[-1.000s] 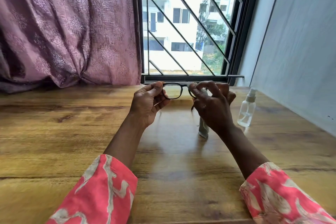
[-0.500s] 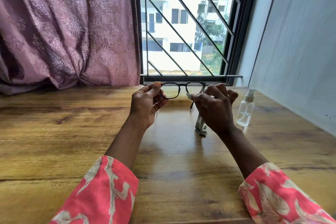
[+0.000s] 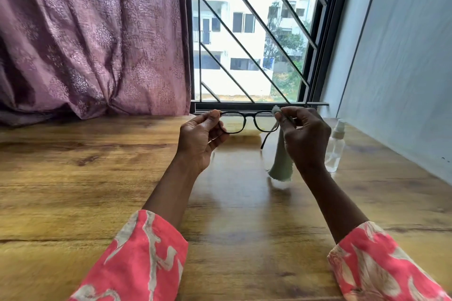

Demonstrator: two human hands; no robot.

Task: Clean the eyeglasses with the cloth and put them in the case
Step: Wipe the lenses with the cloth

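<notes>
Black-framed eyeglasses (image 3: 247, 121) are held up above the wooden table (image 3: 97, 190), in front of the window. My left hand (image 3: 201, 138) pinches their left end between thumb and fingers. My right hand (image 3: 303, 137) pinches a pale green cloth (image 3: 280, 161) at the glasses' right end; the cloth hangs down below the hand, and a white tip of it shows above the fingers. One temple arm (image 3: 265, 140) hangs down under the right lens. A pale flat object (image 3: 244, 135), perhaps the case, lies on the table behind the glasses, mostly hidden.
A small clear spray bottle (image 3: 335, 146) stands on the table just right of my right hand, near the grey wall (image 3: 403, 68). A purple curtain (image 3: 85, 39) hangs at the back left. The barred window (image 3: 249, 32) is straight ahead.
My right hand with the cloth has slid from over the right lens out to the frame's right end, uncovering both lenses. The left hand has kept its hold.
</notes>
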